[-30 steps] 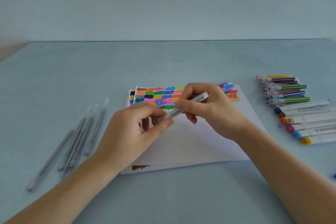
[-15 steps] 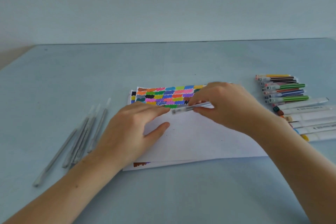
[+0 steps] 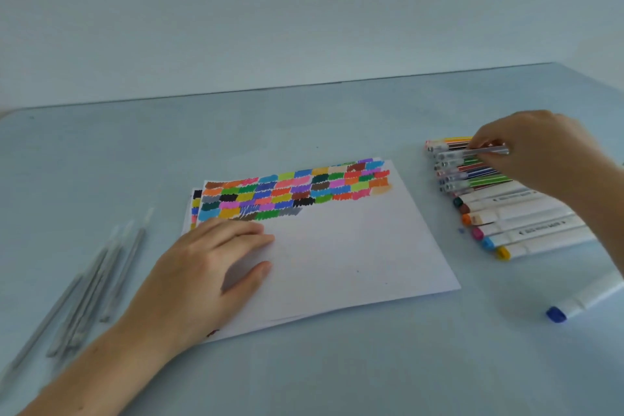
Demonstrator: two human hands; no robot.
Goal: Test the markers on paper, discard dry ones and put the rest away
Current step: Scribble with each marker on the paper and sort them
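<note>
A white paper stack (image 3: 337,253) lies mid-table, its top strip filled with coloured test swatches (image 3: 297,189). My left hand (image 3: 202,267) rests flat on the paper's left side, fingers straight. At the right my right hand (image 3: 537,152) pinches a thin grey capped marker (image 3: 472,153) and holds it just over the row of thin striped markers (image 3: 472,172). Below that row lie thick white markers (image 3: 526,223) with coloured caps.
A bunch of thin grey pens (image 3: 91,284) lies at the left on the pale blue table (image 3: 304,378). One thick white marker with a blue cap (image 3: 584,300) lies apart at the lower right. A wall stands behind the table.
My right hand carried the grey marker from over the paper to the thin marker row at the right. My left hand let go of it and settled flat on the paper.
</note>
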